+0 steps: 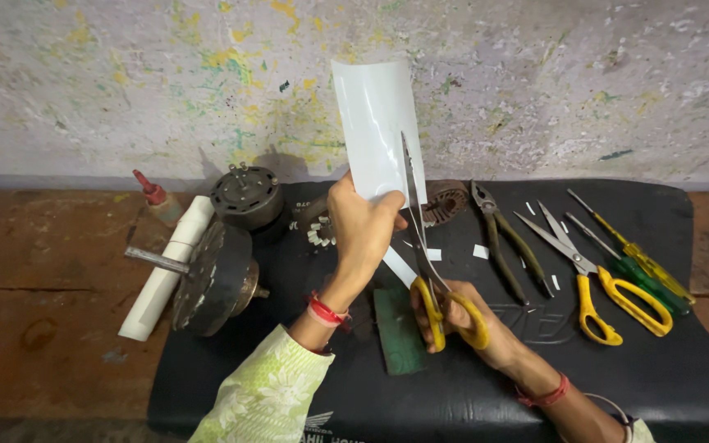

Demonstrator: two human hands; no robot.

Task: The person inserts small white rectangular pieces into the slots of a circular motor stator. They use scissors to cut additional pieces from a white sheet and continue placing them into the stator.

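Both hands work above a black mat (666,361) that lies on a brown table (43,312). Left hand (361,230) pinches the lower edge of a white sheet (375,123), thumb in front and fingers behind, holding it upright against the stained wall (535,82). Right hand (473,324) has its fingers through the yellow loops of a pair of scissors (420,238); the blades point up and lie across the sheet's right edge, parted slightly. A narrow white strip (400,267) hangs from the sheet just below the left hand.

Under the hands a green block (400,332) lies on the mat. Left of the left hand stands a dark motor part (215,279) with a shaft, touching a white tube (166,267); behind these are a second round motor part (246,197) and a red-tipped bottle (153,193). Just behind the hands a wound coil (445,201) sits near the mat's far edge.

Right of the right hand, well apart from it, lie pliers (506,246), a second pair of yellow scissors (592,279), and two screwdrivers (642,271), all side by side. White scraps (480,251) dot the mat between the pliers and the hands. Bare mat lies open near the front edge, to the right of the right wrist.
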